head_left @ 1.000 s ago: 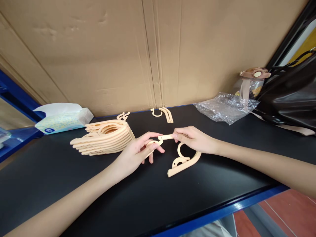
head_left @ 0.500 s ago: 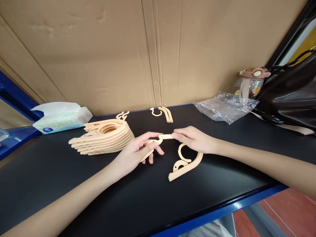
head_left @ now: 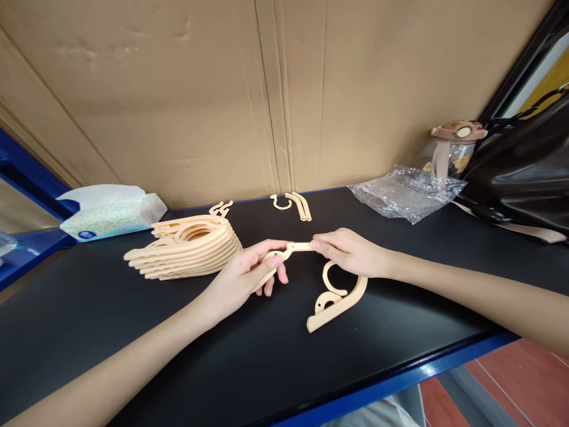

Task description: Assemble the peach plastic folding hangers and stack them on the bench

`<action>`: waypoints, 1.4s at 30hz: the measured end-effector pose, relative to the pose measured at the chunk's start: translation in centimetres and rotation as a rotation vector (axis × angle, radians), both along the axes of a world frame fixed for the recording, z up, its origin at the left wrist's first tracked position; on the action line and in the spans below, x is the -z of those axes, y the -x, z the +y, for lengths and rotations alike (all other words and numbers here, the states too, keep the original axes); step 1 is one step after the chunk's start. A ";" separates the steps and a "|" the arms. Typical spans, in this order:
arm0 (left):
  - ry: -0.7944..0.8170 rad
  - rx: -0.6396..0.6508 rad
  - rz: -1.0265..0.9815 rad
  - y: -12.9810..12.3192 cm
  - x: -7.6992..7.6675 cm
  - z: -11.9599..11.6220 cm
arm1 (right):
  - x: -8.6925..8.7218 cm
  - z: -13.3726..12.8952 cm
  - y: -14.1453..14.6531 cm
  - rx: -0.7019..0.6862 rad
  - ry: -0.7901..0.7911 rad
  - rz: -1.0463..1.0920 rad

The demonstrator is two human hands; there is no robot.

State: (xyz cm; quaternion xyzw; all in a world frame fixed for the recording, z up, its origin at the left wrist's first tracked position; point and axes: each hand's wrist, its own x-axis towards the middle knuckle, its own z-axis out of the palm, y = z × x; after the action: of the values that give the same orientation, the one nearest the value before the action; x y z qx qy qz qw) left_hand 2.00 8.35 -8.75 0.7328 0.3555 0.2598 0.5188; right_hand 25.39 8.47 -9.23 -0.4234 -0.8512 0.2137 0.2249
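Near the middle of the black table, my left hand (head_left: pixel 249 270) pinches a cream plastic hanger piece (head_left: pixel 269 261) with a rounded, holed end. My right hand (head_left: pixel 351 252) is closed over a straight, narrow cream hanger part (head_left: pixel 302 247), whose left tip meets the left hand's piece. Below the right hand is a curved hanger arm (head_left: pixel 338 305) with a hook (head_left: pixel 331 281) beside it. Its upper end goes behind the right hand, so I cannot tell whether it is joined to the part above. Left of my left hand lies a stack of folded cream hangers (head_left: pixel 191 252).
Toward the back lie a loose hook (head_left: pixel 281 204) and slim curved hanger arms (head_left: pixel 302 207). A tissue pack (head_left: pixel 111 219) sits at the left. Crumpled clear plastic (head_left: pixel 400 193), a strapped bottle (head_left: pixel 460 148) and a black bag (head_left: pixel 524 172) occupy the right. Cardboard (head_left: pixel 200 89) stands behind.
The curved arm and hook below my right hand have shifted slightly right and down. The fingers of my left hand have drawn in a little. Both hands keep their hold.
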 end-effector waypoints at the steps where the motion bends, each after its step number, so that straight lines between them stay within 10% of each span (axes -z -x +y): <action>1: -0.002 0.004 -0.001 0.0 0.0 0.0 | 0.0 0.0 0.0 -0.001 -0.013 -0.020; 42: 0.078 -0.066 -0.045 -0.4 -0.1 0.0 | 0.6 -0.9 1.0 -0.123 -0.159 -0.178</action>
State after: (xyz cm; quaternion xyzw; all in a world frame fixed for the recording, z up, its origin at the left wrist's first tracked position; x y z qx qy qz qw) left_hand 2.43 8.33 -8.69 0.6937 0.3776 0.2792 0.5461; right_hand 24.41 7.56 -9.80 -0.3685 -0.9064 0.1202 0.1677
